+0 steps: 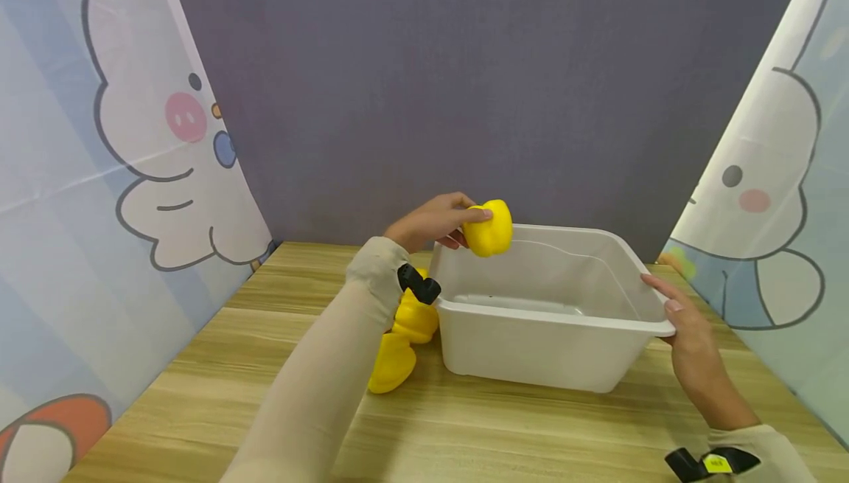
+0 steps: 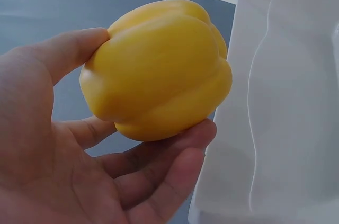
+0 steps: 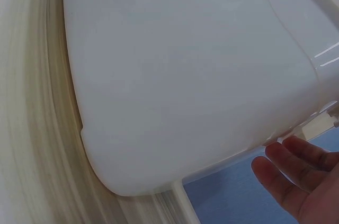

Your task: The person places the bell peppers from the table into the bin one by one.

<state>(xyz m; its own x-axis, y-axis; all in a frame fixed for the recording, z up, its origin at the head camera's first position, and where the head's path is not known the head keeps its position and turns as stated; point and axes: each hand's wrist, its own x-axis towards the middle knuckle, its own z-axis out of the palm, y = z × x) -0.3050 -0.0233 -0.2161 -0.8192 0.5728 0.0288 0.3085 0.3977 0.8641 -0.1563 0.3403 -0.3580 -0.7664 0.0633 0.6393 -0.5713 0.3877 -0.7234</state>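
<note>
My left hand pinches a yellow bell pepper between thumb and fingers, up at the left rim of a white plastic bin. In the left wrist view the thumb lies on one side of the bell pepper and the fingers support it from below. My right hand grips the bin's right rim, thumb on top and fingers underneath. The right wrist view shows the fingertips under the rim, beside the bin's outer wall.
More yellow pieces lie on the wooden table left of the bin, partly behind my left sleeve. A dark grey panel rises behind the table. Cartoon-printed cloths hang at both sides.
</note>
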